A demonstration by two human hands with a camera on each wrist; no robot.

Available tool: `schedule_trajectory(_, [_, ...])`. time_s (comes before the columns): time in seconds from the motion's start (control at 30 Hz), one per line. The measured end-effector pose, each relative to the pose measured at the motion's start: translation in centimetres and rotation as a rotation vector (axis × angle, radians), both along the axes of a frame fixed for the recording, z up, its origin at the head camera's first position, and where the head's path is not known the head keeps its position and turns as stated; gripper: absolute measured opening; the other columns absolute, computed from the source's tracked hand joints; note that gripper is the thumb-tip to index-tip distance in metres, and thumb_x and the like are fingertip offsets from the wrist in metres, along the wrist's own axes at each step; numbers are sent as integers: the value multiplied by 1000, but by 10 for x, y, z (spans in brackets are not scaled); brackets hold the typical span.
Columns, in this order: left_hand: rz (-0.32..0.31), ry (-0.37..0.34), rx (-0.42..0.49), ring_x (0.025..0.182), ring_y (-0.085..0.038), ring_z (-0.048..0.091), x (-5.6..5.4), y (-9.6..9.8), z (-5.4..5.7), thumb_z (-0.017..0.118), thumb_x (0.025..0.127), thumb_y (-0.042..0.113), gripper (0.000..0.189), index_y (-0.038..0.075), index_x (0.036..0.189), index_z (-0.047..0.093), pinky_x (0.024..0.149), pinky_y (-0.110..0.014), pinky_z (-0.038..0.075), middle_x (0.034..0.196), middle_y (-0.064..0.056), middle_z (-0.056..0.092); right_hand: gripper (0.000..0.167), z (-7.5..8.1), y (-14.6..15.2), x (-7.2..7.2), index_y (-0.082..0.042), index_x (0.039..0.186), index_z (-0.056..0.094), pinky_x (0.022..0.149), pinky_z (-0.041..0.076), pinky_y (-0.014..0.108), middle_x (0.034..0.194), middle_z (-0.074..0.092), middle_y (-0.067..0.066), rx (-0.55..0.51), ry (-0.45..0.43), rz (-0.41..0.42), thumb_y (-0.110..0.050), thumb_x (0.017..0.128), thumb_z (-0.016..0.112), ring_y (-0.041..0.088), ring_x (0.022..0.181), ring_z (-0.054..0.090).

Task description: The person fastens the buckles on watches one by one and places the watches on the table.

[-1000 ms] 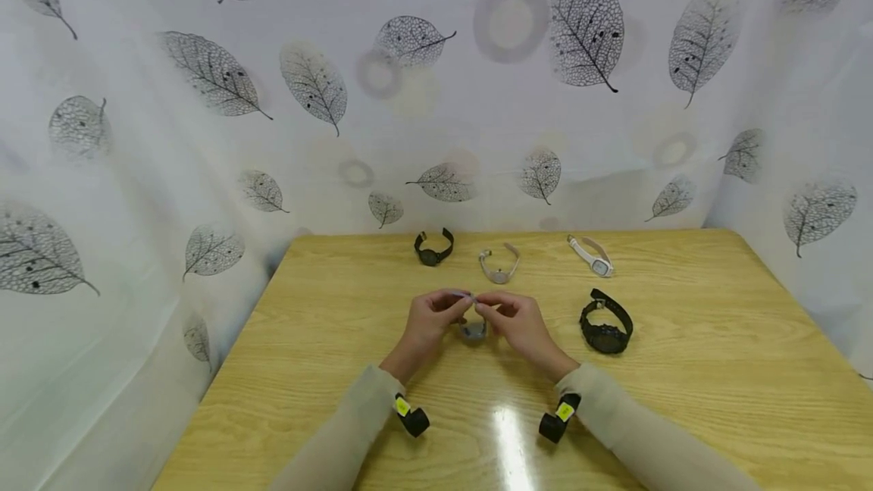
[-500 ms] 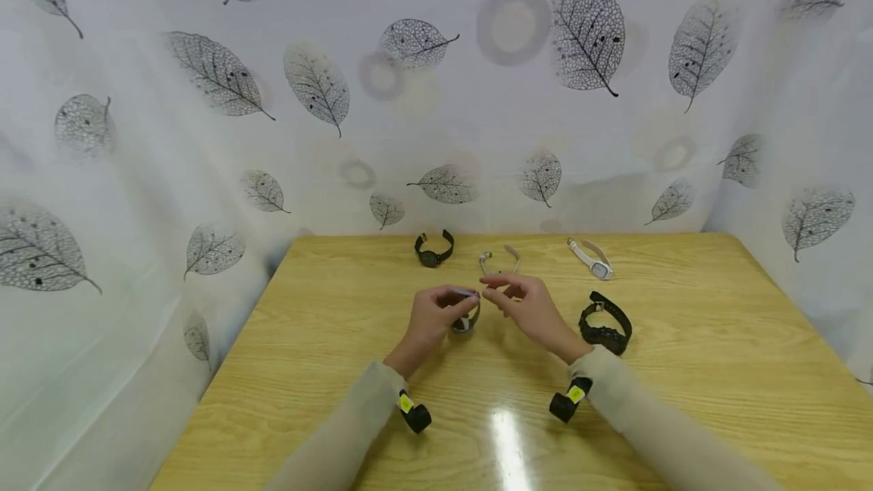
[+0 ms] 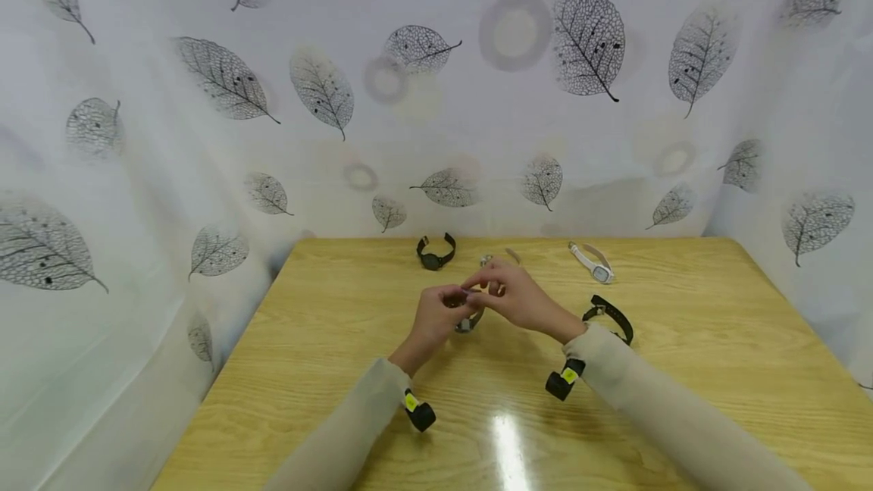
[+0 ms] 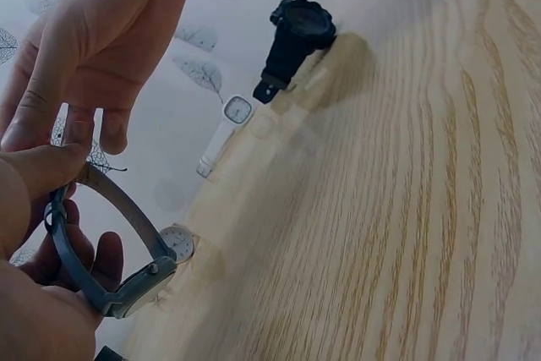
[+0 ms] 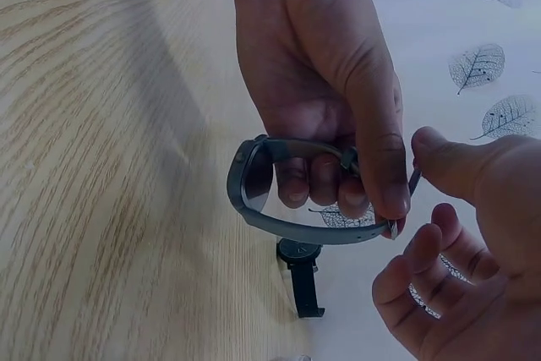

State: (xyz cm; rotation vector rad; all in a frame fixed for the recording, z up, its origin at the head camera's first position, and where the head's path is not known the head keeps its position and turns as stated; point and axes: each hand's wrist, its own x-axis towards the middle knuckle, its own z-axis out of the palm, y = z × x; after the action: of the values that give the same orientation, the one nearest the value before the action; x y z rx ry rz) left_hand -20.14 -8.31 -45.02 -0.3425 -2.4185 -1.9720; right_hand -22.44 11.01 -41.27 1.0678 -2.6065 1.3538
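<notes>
Leaf-printed cloth [image 3: 464, 120] hung behind the table [image 3: 300, 354]. At the frame's centre, we saw the left hand [image 3: 433, 318] gripping a gray watch [image 5: 238, 180], the right hand [image 3: 520, 298] pinching its strap [image 5: 330, 234].

A white, softly creased hanging sheet [image 3: 477, 116] closes off the back and both sides of the space, printed with black, lacy-veined leaves [image 3: 588, 42] and blurry grey rings [image 3: 487, 30]. In front of it stands a pale yellow-brown desk [image 3: 307, 324], its wood grain running from side to side (a bright white streak of reflected light [image 3: 508, 445] lies along its near part).
</notes>
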Motion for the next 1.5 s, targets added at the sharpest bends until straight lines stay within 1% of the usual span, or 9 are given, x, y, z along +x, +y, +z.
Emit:
schedule_trajectory(0.2, [-9, 13, 0, 80, -9, 64, 0, 1, -3, 79, 93, 13, 17, 0, 105, 79, 67, -20, 54, 97, -12, 76, 14, -4, -2, -1, -21, 111, 77, 65, 53, 32, 97, 63, -7, -6, 0, 2, -23, 97, 74, 14, 78, 58])
schedule_trajectory(0.3, [-16, 21, 12, 80, -10, 64, -1, 0, -3, 78, 93, 13, 17, 0, 104, 78, 67, -20, 54, 97, -13, 76, 14, -4, -1, 0, -20, 112, 76, 65, 54, 33, 96, 65, -6, -27, -10, 3, -22, 99, 72, 17, 79, 62])
schedule_trajectory(0.53, [-37, -3, 66, 95, -15, 70, -3, -6, -6, 80, 92, 19, 25, 7, 114, 78, 80, -25, 59, 109, -6, 76, 15, -3, 6, 0, -18, 115, 73, 69, 59, 40, 104, 70, 0, -112, -145, -73, -24, 102, 68, 31, 86, 69])
schedule_trajectory(0.77, [-51, -5, 112, 99, -18, 71, -2, -11, -7, 80, 91, 14, 28, 3, 117, 75, 84, -26, 60, 113, -10, 75, 19, -12, 18, -3, -16, 118, 73, 69, 60, 41, 99, 73, 6, -246, -187, -114, -24, 102, 68, 23, 77, 67])
schedule_trajectory(0.9, [-36, -9, 140, 98, -20, 71, -1, -11, -8, 80, 91, 10, 26, 1, 115, 75, 82, -26, 60, 113, -13, 75, 20, -17, 22, -2, -14, 119, 73, 69, 60, 40, 94, 73, 6, -323, -210, -105, -21, 101, 68, 26, 78, 67])
schedule_trajectory(1.0, [-45, -6, 142, 98, -21, 72, 1, -10, -7, 80, 91, 11, 25, 1, 114, 75, 83, -27, 60, 112, -14, 75, 18, -19, 23, -1, -14, 118, 74, 70, 61, 43, 92, 73, 6, -354, -221, -109, -21, 101, 68, 28, 80, 67])
schedule_trajectory(1.23, [-56, 18, 107, 95, -19, 72, 3, -7, -7, 80, 92, 11, 21, 2, 111, 77, 83, -26, 60, 109, -12, 75, 16, -18, 20, 3, -13, 114, 75, 71, 59, 49, 88, 72, 7, -367, -220, -139, -21, 101, 69, 22, 76, 66])
schedule_trajectory(1.37, [-52, 49, 77, 91, -18, 71, 2, -6, -9, 79, 92, 9, 18, 0, 108, 77, 79, -26, 60, 105, -13, 76, 15, -14, 18, 6, -11, 113, 74, 69, 59, 48, 86, 71, 9, -379, -207, -134, -18, 101, 69, 21, 74, 65])
schedule_trajectory(1.5, [-43, 47, 78, 90, -18, 71, 2, -6, -11, 79, 92, 9, 18, -1, 107, 77, 77, -25, 60, 103, -14, 75, 17, -13, 19, 6, -11, 114, 74, 69, 59, 42, 87, 71, 10, -369, -214, -154, -19, 101, 68, 20, 74, 65])
